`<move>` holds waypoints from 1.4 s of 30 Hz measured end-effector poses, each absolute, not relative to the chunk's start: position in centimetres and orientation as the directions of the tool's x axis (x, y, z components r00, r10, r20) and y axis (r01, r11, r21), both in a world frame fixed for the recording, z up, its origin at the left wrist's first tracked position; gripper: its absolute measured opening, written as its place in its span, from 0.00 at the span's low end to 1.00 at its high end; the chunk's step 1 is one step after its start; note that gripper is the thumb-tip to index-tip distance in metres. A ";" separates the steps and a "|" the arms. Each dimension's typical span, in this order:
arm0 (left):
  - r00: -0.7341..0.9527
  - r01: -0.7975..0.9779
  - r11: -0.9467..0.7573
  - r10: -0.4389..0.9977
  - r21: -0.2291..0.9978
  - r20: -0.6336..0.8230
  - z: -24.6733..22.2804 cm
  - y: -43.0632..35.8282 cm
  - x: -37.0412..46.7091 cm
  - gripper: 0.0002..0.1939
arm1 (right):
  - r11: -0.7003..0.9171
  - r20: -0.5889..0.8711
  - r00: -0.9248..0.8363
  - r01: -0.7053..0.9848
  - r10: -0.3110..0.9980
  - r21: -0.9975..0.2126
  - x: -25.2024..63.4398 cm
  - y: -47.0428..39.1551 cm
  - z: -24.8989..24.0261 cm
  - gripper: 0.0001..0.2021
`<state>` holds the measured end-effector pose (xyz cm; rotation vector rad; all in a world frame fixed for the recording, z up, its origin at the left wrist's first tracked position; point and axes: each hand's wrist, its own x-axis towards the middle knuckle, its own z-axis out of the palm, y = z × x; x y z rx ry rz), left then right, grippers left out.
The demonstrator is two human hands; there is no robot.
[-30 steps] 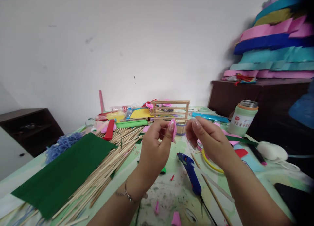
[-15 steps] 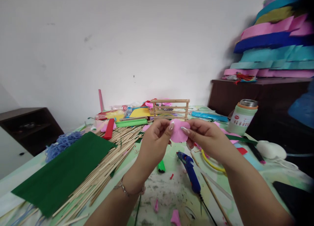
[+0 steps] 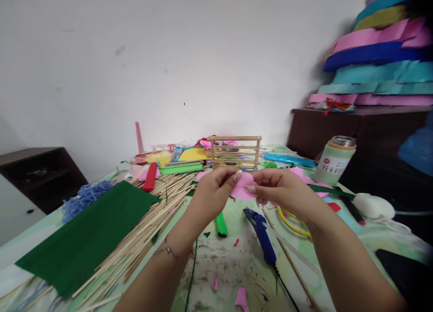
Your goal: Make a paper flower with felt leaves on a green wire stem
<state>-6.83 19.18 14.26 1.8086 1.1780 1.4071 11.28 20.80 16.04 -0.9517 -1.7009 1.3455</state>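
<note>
Between my two hands, above the middle of the table, is a small pink paper petal [image 3: 242,188]. My left hand [image 3: 219,188] pinches its left side between thumb and fingers. On the right edge, my right hand [image 3: 279,188] grips it the same way, the thumb lying across its face. The fingertips behind the petal are partly hidden. Below the hands lies a blue hot glue gun [image 3: 262,237], its nozzle pointing away from me. A bright green stick-like piece [image 3: 221,225] rests under my left hand.
A frame of wooden sticks [image 3: 235,153] stands at the back. Many thin sticks [image 3: 149,226] and a dark green sheet [image 3: 88,235] cover the left. To the right are a bottle [image 3: 334,163], a yellow ring [image 3: 294,226], a white mouse-shaped object [image 3: 375,207] and a black phone-like slab [image 3: 404,278].
Both hands have dropped slightly, with the petal a little lower and further left. My right fingers have moved inward over it, and the petal looks more bent.
</note>
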 end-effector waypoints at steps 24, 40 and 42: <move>0.153 0.517 -0.515 0.841 0.683 0.519 14.1 18.9 -7.0 0.11 | 0.296 0.239 -0.309 0.153 0.921 -0.943 10.6 21.2 15.9 0.07; 0.133 0.558 -0.478 0.858 0.678 0.496 14.7 18.3 -6.6 0.13 | 0.524 0.412 -0.334 0.407 0.848 -0.748 10.6 20.6 15.4 0.11; 0.143 0.520 -0.412 0.906 0.749 0.399 14.9 19.0 -7.3 0.20 | 0.513 0.412 -0.315 0.390 0.855 -0.765 10.9 20.8 15.4 0.10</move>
